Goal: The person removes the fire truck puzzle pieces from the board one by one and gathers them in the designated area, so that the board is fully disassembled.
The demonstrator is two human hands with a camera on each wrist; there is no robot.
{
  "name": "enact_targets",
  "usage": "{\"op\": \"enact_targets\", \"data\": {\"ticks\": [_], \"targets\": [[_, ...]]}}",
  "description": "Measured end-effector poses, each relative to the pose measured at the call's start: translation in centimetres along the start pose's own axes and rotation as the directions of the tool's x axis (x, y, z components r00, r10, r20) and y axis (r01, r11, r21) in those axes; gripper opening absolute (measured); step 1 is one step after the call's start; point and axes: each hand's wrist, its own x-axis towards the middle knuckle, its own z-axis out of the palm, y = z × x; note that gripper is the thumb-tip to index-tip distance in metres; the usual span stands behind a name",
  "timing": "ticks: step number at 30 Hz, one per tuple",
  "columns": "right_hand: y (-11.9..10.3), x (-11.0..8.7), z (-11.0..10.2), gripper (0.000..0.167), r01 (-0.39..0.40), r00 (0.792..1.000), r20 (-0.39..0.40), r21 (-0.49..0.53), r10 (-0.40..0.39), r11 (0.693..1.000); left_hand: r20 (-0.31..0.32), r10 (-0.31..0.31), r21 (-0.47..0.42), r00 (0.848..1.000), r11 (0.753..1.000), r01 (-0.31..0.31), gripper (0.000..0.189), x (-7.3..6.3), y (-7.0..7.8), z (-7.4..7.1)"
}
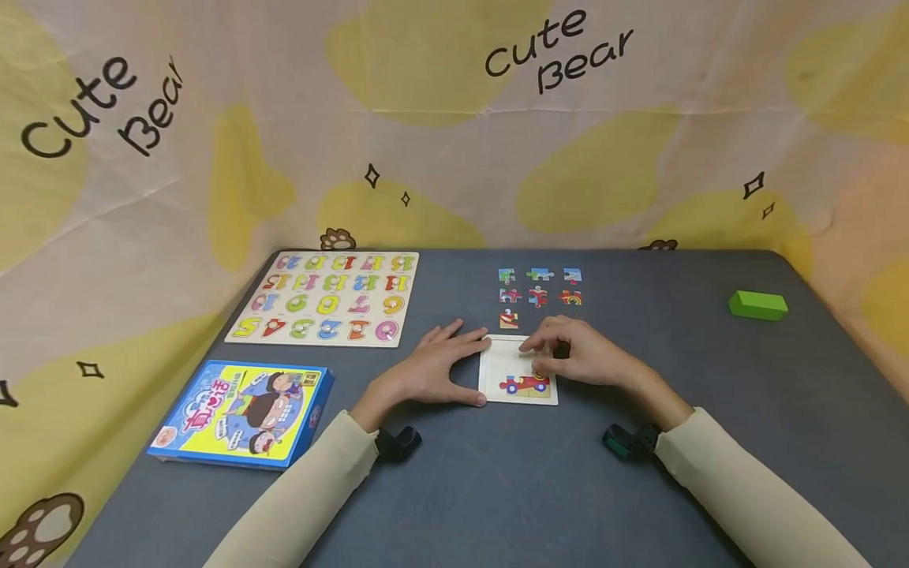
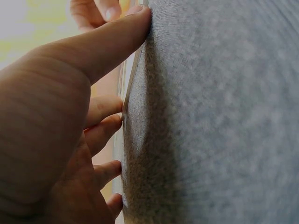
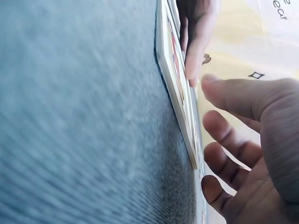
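Observation:
A small white puzzle board (image 1: pixel 500 364) lies in front of me, with joined pieces of a red and blue car picture (image 1: pixel 524 385) in its lower part. My left hand (image 1: pixel 442 364) is spread at the board's left side, thumb and fingertips at its edge, and the left wrist view shows fingertips down on the table. Over the board's right side hovers my right hand (image 1: pixel 584 352); its fingers (image 3: pixel 219 126) are loosely bent and apart from the thumb, with nothing between them. Several loose jigsaw pieces (image 1: pixel 537 297) lie in rows just beyond the board.
A board of colourful numbers (image 1: pixel 318 314) lies at the back left. Nearer on the left is a blue and yellow box (image 1: pixel 241 414) with cartoon figures. Toward the right edge of the grey table (image 1: pixel 511 489) sits a green block (image 1: pixel 758 305). A patterned cloth (image 1: pixel 454 150) hangs behind.

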Motion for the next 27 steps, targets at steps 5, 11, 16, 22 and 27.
{"op": "enact_targets", "data": {"ticks": [5,11,16,22,27], "targets": [[-0.4,-0.3,0.4,0.026,0.043,0.997,0.064,-0.051,-0.040,0.998,0.004,0.000,0.002,1.000,1.000,0.000,0.093,0.0,-0.1,-0.1],[-0.7,-0.6,0.7,0.031,0.069,0.991,0.121,-0.069,-0.060,0.995,0.019,-0.009,-0.008,1.000,1.000,0.009,0.094,0.1,0.0,-0.2],[-0.9,-0.8,0.9,0.036,0.106,0.988,0.121,-0.088,-0.095,0.991,0.018,-0.012,0.000,1.000,1.000,0.012,0.095,0.1,0.0,-0.1],[-1.4,-0.9,1.2,0.044,0.112,0.988,0.116,-0.102,-0.100,0.989,0.011,-0.003,0.002,1.000,1.000,0.003,0.095,0.1,0.0,-0.1],[-1.8,-0.9,1.5,0.050,0.105,0.988,0.129,-0.117,-0.089,0.988,0.009,0.004,-0.004,1.000,1.000,-0.004,0.094,0.1,-0.1,-0.1]]}}
